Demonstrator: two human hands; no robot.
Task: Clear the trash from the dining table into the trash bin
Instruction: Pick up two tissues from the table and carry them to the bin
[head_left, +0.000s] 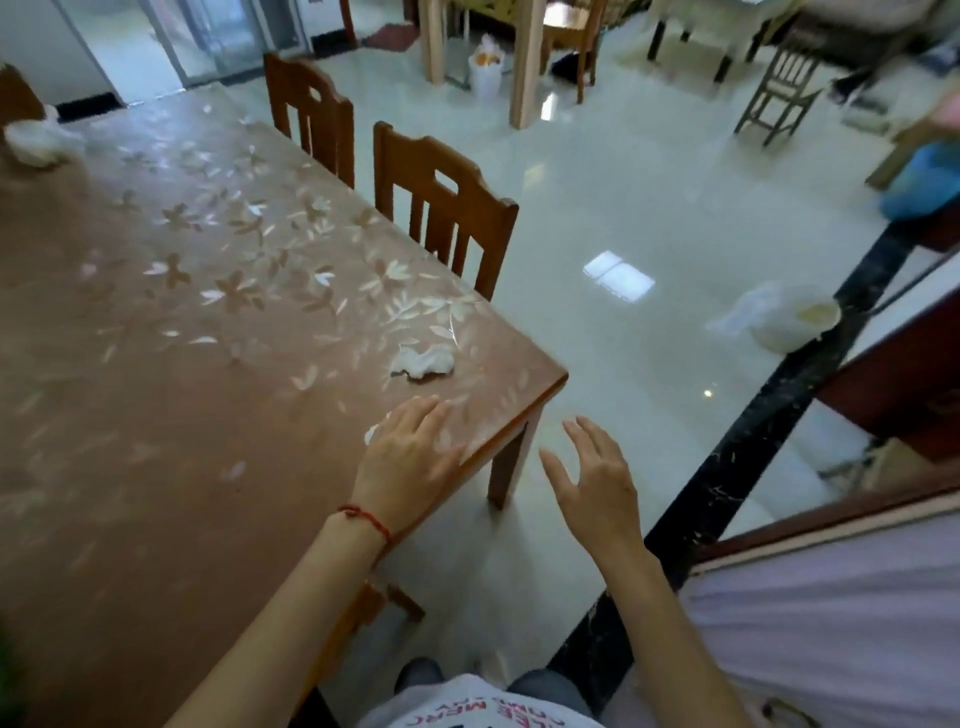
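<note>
now, reaching for the tissues at the counter corner

head view: your left hand (410, 452) lies flat over the near corner of the counter (156, 415), fingers straight and spread, holding nothing. a small white scrap (372, 432) peeks out just beside its thumb side, and whether the hand touches it is hard to tell. a crumpled tissue (423, 361) lies on the counter just beyond your fingertips, apart from them. your right hand (595, 478) hangs past the counter edge, over the floor, fingers wide and empty. another white wad (36, 140) sits at the far left end, well apart. a trash bin (789, 317) with a white liner stands on the floor to your right, by the dark strip.

for this step, i'd gather both near pieces in one go: slide the left hand forward, sweep the crumpled tissue back toward the scrap, and close round both. bring the right hand under the counter edge to catch anything that slips. the tissue looks light, so pinch it fully before lifting.
</note>
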